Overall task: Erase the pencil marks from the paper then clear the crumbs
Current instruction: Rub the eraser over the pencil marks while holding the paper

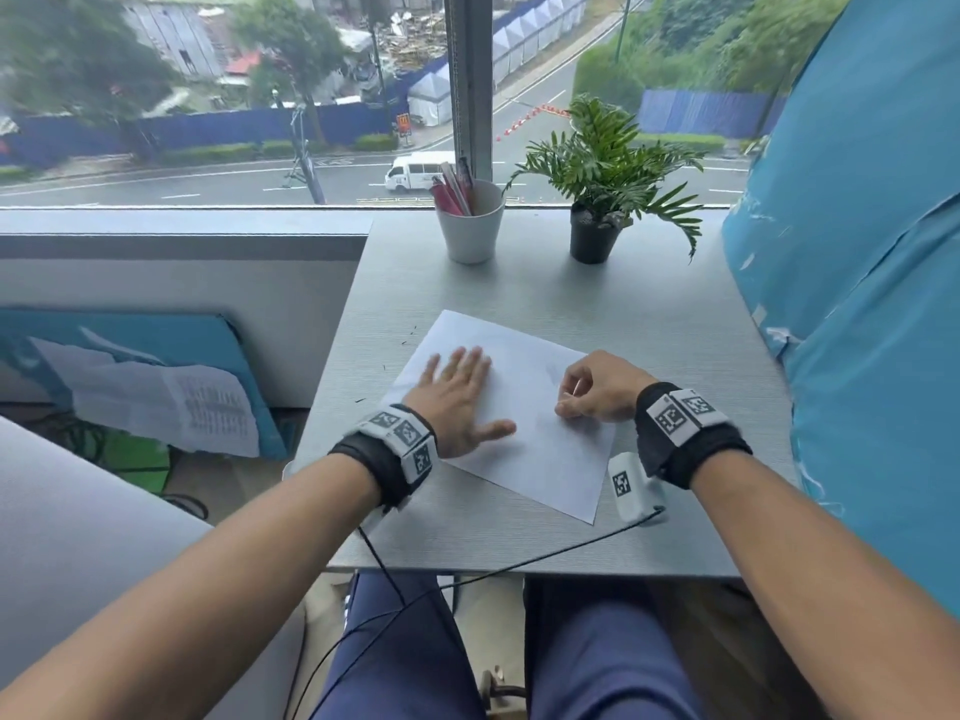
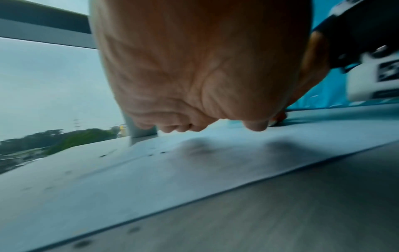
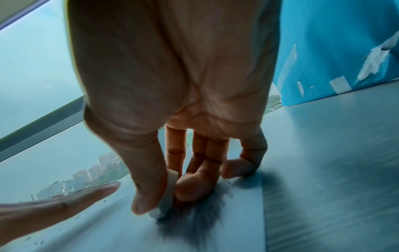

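A white sheet of paper [image 1: 524, 449] lies tilted on the grey table [image 1: 649, 324]. My left hand [image 1: 460, 402] lies flat on the sheet's left half, fingers spread and straight. My right hand [image 1: 597, 389] is over the right half and pinches a small white eraser [image 3: 170, 191] between thumb and fingers, its lower end down on the paper [image 3: 112, 228]. Faint grey pencil marks [image 1: 550, 374] show just left of the right hand. Dark crumbs [image 1: 408, 337] lie scattered on the table beyond the sheet's left edge and on the paper near my left hand [image 3: 43, 211].
A white cup with pens [image 1: 470, 220] and a potted plant [image 1: 602, 184] stand at the table's far edge by the window. A blue panel [image 1: 857, 283] leans along the right side. A wrist-camera cable [image 1: 519, 561] trails across the near edge.
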The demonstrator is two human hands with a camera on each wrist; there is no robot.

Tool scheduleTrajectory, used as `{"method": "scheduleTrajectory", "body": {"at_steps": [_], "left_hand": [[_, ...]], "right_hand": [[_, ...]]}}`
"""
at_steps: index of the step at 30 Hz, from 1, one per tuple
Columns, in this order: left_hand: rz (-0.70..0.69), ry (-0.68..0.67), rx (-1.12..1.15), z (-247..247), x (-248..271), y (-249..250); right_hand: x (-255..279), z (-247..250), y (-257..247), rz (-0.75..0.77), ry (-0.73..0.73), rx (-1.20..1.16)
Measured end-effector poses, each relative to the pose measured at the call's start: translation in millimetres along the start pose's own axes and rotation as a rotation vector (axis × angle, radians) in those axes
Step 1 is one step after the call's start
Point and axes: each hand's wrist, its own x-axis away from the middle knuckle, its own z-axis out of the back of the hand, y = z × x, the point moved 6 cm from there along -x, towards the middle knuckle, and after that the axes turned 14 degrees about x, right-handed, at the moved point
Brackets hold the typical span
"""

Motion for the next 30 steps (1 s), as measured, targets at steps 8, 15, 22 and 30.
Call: {"method": "scheduleTrajectory", "body": {"at_steps": [8,15,22,30], "left_hand": [[-0.239,-0.195,0.100,-33.6,10.3,20.9],[0.258,0.013,0.037,-2.9,23.6,-67.1],[-0.213,-0.184,0.111,-34.0,52.1,-9.6],[0.041,0.000,0.111,10.9,-1.7,-6.1]], "right_hand": [[-0.8,-3.4,2.6,0.037,0.013,-0.035],[-0.9,-2.6,2.7,0.036,0.007,-0.038],[-0.9,-1.5,1.1,0.021,-0.012,-0.005],[-1.2,0.7,-1.8,0.019,-0.018,0.000]]}}
